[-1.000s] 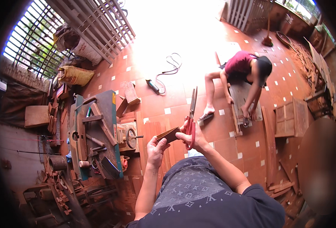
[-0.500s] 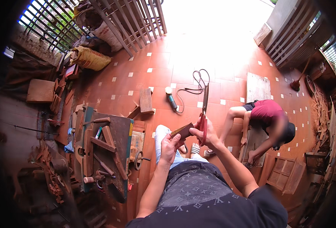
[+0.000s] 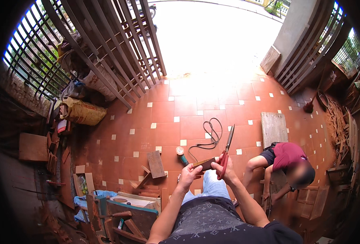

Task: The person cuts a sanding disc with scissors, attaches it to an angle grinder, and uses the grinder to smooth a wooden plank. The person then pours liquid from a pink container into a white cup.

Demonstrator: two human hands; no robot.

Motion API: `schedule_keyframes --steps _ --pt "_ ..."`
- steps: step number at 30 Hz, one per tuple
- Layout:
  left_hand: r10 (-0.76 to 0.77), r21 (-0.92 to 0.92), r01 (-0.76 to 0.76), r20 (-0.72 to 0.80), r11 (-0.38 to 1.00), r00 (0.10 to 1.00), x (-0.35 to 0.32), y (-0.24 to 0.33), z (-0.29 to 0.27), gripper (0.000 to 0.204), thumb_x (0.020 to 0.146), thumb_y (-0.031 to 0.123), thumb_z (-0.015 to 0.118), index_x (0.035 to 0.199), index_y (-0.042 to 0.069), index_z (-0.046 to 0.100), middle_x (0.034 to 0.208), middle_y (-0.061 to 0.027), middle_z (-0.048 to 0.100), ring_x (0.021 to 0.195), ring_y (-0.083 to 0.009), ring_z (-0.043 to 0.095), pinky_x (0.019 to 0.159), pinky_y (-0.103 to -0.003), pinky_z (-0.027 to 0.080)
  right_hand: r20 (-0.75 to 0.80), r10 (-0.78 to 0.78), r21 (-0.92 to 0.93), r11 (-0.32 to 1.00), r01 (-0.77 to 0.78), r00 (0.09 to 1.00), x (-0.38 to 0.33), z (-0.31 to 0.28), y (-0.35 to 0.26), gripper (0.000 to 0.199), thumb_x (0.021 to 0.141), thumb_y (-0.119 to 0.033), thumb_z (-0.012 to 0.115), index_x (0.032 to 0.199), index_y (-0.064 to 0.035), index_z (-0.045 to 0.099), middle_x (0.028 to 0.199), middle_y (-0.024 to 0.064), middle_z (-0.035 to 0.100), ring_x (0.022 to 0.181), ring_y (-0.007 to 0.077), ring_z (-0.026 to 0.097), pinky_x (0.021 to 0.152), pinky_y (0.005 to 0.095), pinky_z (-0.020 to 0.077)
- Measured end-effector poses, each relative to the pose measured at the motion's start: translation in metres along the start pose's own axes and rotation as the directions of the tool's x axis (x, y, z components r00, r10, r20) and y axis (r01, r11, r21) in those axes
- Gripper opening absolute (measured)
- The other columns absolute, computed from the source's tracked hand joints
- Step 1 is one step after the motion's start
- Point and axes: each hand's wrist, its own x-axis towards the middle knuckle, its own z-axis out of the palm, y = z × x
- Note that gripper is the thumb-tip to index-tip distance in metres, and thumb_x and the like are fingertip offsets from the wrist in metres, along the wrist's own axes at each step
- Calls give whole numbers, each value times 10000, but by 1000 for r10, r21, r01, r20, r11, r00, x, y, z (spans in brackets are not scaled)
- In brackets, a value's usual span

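Note:
In front of my body, my left hand (image 3: 187,178) pinches a folded piece of dark brown sandpaper (image 3: 208,164) with a tan edge showing. My right hand (image 3: 229,173) is closed on long-bladed scissors (image 3: 229,141) with red handles, whose blades point away from me. The right thumb also rests against the sandpaper's right end. Just beyond the hands, a teal power tool (image 3: 181,155) with a pale round end lies on the tiles, its dark cord looped beside the blades.
A co-worker in a maroon shirt (image 3: 290,155) bends over a board at right. A workbench (image 3: 139,213) with wooden tools stands at lower left. Wood blocks (image 3: 156,164) sit left of the power tool. Slatted gates (image 3: 119,44) flank the bright doorway; a yellow sack (image 3: 83,111) lies left.
The view has tilted up toward the doorway, so the floor and workbench appear lower. Both hands keep their grip on the sandpaper and scissors, and my legs have shifted.

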Motion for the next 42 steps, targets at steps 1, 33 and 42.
schedule_keyframes --steps 1,33,42 --pt "-40 -22 39 -23 999 999 13 9 -6 394 970 310 742 1234 50 608 1112 -68 725 947 -152 719 815 -298 563 16 -47 -2 999 47 999 20 4 0 434 792 -41 834 1011 -68 460 856 54 607 680 107 617 587 270 538" --pt "194 -79 -211 -188 974 963 205 233 41 278 962 149 742 1168 28 599 1104 -74 732 999 -120 701 900 -305 594 263 25 62 997 -43 965 294 5 -151 401 833 -39 805 1036 -67 461 907 52 630 749 113 632 563 254 515" --pt "274 58 -274 7 960 962 315 337 50 146 965 93 731 1023 15 621 959 -93 745 838 -128 730 812 -314 626 -110 -120 374 915 153 987 357 31 -194 331 877 -4 768 1033 -67 483 893 29 618 767 104 628 671 260 535"
